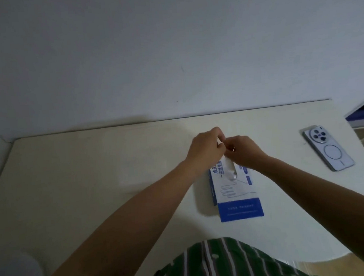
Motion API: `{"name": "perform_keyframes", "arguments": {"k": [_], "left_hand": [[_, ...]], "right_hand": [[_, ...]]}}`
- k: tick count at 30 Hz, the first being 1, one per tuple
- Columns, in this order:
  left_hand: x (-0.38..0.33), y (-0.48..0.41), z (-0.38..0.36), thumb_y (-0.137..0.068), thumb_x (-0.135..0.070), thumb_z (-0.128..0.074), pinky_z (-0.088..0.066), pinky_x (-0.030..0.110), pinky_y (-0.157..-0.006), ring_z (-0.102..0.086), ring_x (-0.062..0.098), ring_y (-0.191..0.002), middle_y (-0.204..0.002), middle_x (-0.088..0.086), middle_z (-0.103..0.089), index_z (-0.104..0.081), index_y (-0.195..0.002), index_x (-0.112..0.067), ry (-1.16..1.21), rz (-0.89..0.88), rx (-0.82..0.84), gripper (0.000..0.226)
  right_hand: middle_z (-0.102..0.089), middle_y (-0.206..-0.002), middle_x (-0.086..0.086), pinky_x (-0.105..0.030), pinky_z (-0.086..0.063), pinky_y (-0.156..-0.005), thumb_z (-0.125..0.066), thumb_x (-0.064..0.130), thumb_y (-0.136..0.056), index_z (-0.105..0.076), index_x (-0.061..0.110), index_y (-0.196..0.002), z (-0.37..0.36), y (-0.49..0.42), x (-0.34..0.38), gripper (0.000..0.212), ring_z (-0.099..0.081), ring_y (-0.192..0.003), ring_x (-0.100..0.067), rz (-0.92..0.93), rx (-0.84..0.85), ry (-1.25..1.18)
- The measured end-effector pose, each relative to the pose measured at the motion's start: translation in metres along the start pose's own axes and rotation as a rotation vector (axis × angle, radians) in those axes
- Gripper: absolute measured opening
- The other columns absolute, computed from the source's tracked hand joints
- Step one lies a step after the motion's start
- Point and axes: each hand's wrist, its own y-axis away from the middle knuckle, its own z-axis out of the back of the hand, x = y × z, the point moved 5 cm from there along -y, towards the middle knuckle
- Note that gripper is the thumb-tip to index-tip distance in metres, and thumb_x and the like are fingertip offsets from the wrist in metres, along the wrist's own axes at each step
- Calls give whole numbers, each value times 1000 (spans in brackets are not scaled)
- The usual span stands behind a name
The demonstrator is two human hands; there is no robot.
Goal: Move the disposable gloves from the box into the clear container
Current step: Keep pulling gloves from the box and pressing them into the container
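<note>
Where the wall (170, 51) ends, one cream table (92, 177) is seen. One white-and-blue box (235, 196) is laid flat on it, printed with a hand outline and writing too blurred to be read. One phone (327, 148) is laid face down, well apart. By the left hand (205, 147) and the right hand (243, 149), fingers curled, one pale glove (230, 169) appears pinched over the box's far end.
</note>
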Motion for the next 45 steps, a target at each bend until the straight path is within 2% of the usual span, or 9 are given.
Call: {"name": "perform_keyframes", "arguments": {"k": [6, 13, 18, 21, 25, 29, 35, 39, 45], "left_hand": [[15, -6, -59, -96, -23, -52, -45, 32, -81, -58, 26, -102, -120, 13, -58, -39, -134, -6, -242, 135, 270, 44], [38, 0, -75, -84, -18, -69, -49, 32, -81, -58, 23, -100, -115, 8, -55, -38, -124, -11, -186, 246, 303, 51], [40, -3, -80, -79, -15, -75, -46, 30, -79, -58, 26, -105, -119, 10, -54, -36, -128, -8, -199, 240, 313, 63], [39, -4, -82, -81, -12, -73, -44, 29, -78, -57, 27, -107, -121, 12, -53, -35, -132, -4, -230, 234, 322, 64], [40, -7, -81, -84, -16, -68, -43, 28, -76, -58, 27, -106, -119, 12, -55, -37, -131, -2, -250, 223, 353, 58], [39, -11, -65, -93, -11, -50, -54, 37, -75, -63, 23, -78, -93, 10, -60, -54, -116, -4, 171, 297, 267, 24], [12, -14, -19, -96, -23, -33, -52, 33, -66, -61, 22, -68, -88, 14, -62, -60, -100, -7, 1065, 394, 69, 31], [21, -11, 1, -94, -41, -52, -53, 34, -78, -65, 19, -80, -90, 7, -67, -62, -108, -10, 1036, 370, 94, 35], [50, 7, 29, -92, 2, -50, -54, 21, -55, -61, 9, -49, -70, 6, -62, -64, -87, -7, 867, 417, -117, 17]], "right_hand": [[-62, -94, -3, -28, -54, -77, -55, 25, -93, -63, 19, -113, -37, 14, -25, 22, -63, -81, -17, -20, 54, 167], [-59, -92, 1, -22, -50, -68, -63, 26, -90, -69, 15, -93, -49, 9, -39, 14, -58, -72, -12, -96, -11, 106], [-56, -93, 3, -12, -39, -68, -58, 21, -95, -59, 16, -92, -20, 12, -42, 5, -54, -80, -5, 6, -93, -378], [-62, -94, -8, -28, -53, -74, -47, 15, -100, -49, 13, -92, 3, 13, -47, 8, -63, -86, -19, -40, -102, -906], [-62, -82, -10, -28, -50, -57, -40, 11, -99, -47, 10, -94, 38, 17, -46, 9, -61, -68, -20, -108, -202, -1302], [-60, -71, -3, -28, -41, -56, -36, 17, -95, -54, 9, -90, 48, 20, -44, 21, -52, -65, -17, -149, -168, -1256], [-66, -74, -1, -32, -45, -71, -30, 23, -100, -62, 8, -78, 40, 27, -23, 42, -56, -74, -20, -51, 12, -1074], [-65, -83, -10, -30, -48, -68, -39, 16, -95, -60, 8, -84, 31, 26, -1, 25, -57, -70, -19, 38, 108, -1016], [-66, -86, -14, -31, -55, -69, -44, 6, -95, -64, -1, -95, 11, 4, 25, 21, -64, -74, -21, 92, 189, -1001]]}}
